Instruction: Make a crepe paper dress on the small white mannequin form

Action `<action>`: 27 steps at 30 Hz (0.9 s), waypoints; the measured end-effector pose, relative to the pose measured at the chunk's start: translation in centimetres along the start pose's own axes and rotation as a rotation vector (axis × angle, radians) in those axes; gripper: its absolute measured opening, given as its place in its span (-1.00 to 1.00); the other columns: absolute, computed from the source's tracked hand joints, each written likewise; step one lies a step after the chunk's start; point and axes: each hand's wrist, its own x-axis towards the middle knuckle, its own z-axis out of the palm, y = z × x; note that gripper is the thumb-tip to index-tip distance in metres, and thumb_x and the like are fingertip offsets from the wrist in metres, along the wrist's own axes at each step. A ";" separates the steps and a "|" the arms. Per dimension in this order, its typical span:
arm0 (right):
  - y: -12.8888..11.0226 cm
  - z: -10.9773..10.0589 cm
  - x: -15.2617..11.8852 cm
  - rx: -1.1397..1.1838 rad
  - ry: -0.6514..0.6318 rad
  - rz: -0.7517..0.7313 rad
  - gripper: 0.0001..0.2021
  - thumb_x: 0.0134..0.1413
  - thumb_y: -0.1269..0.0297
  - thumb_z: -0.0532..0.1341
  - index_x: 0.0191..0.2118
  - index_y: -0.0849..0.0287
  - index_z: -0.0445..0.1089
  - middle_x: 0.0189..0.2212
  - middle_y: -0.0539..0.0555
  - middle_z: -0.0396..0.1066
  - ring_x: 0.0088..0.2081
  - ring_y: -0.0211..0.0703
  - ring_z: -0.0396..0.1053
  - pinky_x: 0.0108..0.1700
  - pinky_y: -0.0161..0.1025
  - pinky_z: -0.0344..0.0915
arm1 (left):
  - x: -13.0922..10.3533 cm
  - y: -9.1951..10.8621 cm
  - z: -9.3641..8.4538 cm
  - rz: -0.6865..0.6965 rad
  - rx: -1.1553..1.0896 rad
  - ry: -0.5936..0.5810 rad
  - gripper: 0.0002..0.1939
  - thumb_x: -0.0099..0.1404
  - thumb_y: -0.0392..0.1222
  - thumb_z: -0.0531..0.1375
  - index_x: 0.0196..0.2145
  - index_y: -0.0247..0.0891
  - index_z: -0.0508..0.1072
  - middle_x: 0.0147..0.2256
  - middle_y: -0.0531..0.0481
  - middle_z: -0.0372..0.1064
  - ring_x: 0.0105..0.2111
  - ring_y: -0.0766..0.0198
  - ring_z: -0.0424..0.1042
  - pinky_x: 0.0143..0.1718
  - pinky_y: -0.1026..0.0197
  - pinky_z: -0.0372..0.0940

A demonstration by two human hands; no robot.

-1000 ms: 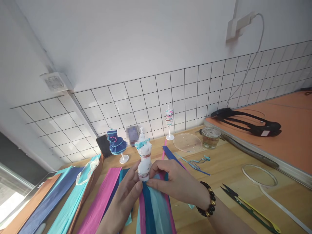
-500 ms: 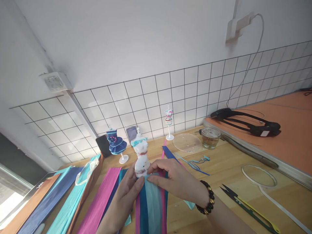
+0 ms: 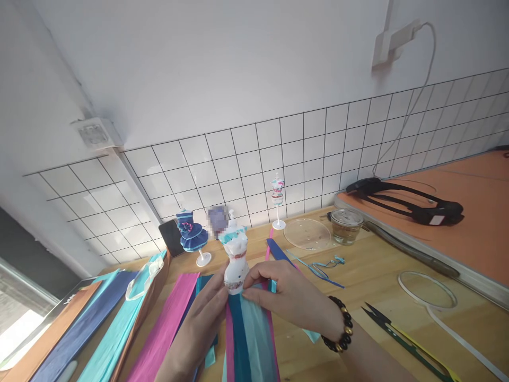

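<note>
A small white toy dress form (image 3: 235,265) with turquoise at the chest and glittery specks at the hip leans slightly in front of me. My left hand (image 3: 202,318) is closed around its lower part from the left, fingers partly hidden behind it. At its hip edge, my right hand (image 3: 278,289) pinches the top of a pale teal strip (image 3: 257,334) between thumb and forefinger. Dark teal (image 3: 239,334) and magenta strips hang beside it from the same edge. A beaded bracelet (image 3: 342,323) circles my right wrist.
A dressed blue dress form (image 3: 193,236) and a smaller one (image 3: 277,193) stand at the back. Coloured strips (image 3: 163,329) lie left. Thread snips (image 3: 409,339), a glass jar (image 3: 347,228), a clear disc (image 3: 306,234) and a white ribbon loop (image 3: 427,289) are right.
The dress form has shifted a little right and down and now leans slightly to the left at its base. The hanging strips have swung right. My right hand still pinches the pale teal strip.
</note>
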 end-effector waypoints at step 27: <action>-0.3 -0.1 -0.1 0.000 -0.065 -0.049 -0.93 0.03 0.36 0.21 -0.35 0.12 0.46 -0.32 -0.03 0.48 -0.27 -0.23 0.37 -0.23 -0.34 0.23 | 0.1 -0.8 -1.1 0.008 0.017 -0.142 -0.49 0.22 -0.19 0.18 0.13 -0.12 0.24 0.08 -0.08 0.30 0.13 -0.05 0.15 0.08 0.01 0.10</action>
